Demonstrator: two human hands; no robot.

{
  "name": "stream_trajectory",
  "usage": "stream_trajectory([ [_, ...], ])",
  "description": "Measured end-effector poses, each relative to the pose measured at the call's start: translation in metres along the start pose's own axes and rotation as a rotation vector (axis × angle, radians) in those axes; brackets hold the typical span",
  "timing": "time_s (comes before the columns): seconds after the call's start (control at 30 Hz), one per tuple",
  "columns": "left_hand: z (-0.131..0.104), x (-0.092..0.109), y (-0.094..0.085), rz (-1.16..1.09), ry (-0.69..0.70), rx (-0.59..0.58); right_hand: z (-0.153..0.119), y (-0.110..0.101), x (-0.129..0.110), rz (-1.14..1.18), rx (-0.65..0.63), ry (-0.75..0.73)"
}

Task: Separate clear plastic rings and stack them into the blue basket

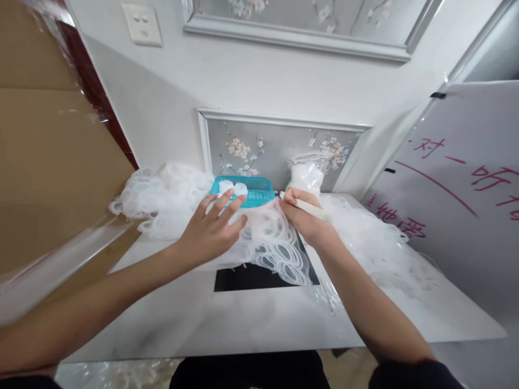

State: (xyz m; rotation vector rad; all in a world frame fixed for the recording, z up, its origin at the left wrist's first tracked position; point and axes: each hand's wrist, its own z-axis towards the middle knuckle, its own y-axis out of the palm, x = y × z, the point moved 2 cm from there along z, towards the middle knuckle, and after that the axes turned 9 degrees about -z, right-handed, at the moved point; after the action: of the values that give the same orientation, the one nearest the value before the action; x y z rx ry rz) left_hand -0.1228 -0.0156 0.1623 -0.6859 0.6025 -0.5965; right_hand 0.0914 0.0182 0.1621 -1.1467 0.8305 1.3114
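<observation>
Currently the right hand (303,220) grips a white pen-like tool (311,209), its dark tip pointing left, toward the blue tray (261,195), and its long axis slanting from far left to near right. The left hand (213,229) is spread, fingers loosely bent, over the tray's near left side, close to two white round pieces (240,189); whether it touches them, I cannot tell. The tray lies just beyond the hands, lengthwise from left to right. Between the hands, looped white rings (279,251) spread nearward over a black mat (239,281) on the surface (243,321).
</observation>
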Motion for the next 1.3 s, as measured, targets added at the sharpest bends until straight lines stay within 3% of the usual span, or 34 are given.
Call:
stream_trajectory([
  [0.1, 0.005, -0.012, 0.034, -0.118, -0.157, -0.116, 0.008, 0.004, 0.039, -0.060, -0.003, 0.020],
  [0.23, -0.002, 0.007, 0.078, -0.413, -0.200, -0.257, 0.003, 0.026, 0.089, 0.044, -0.103, 0.323],
  [0.37, -0.013, 0.018, 0.103, -0.484, -0.247, -0.176, -0.004, 0.031, 0.121, 0.104, -0.086, 0.410],
  [0.5, -0.020, -0.003, 0.117, -0.531, -0.440, -0.130, -0.005, 0.021, 0.131, 0.156, -0.059, 0.307],
  [0.6, -0.022, -0.010, 0.113, -0.480, -0.482, -0.043, -0.010, 0.019, 0.126, 0.204, -0.100, 0.258],
  [0.7, -0.021, 0.003, 0.095, -0.476, -0.222, 0.045, -0.017, 0.023, 0.120, 0.274, -0.145, 0.270],
  [0.77, -0.020, 0.015, 0.083, -0.494, -0.021, 0.007, -0.020, 0.025, 0.118, 0.329, -0.166, 0.287],
  [0.83, -0.018, 0.021, 0.077, -0.464, 0.070, -0.062, -0.022, 0.026, 0.117, 0.371, -0.186, 0.311],
  [0.97, -0.016, 0.023, 0.078, -0.414, 0.089, -0.073, -0.022, 0.028, 0.118, 0.417, -0.189, 0.351],
  [1.1, -0.015, 0.022, 0.072, -0.537, 0.073, -0.120, -0.020, 0.022, 0.116, 0.486, -0.136, 0.334],
  [1.3, -0.029, 0.024, 0.027, -0.801, 0.003, -0.348, -0.012, -0.005, 0.120, 0.498, 0.156, 0.371],
])
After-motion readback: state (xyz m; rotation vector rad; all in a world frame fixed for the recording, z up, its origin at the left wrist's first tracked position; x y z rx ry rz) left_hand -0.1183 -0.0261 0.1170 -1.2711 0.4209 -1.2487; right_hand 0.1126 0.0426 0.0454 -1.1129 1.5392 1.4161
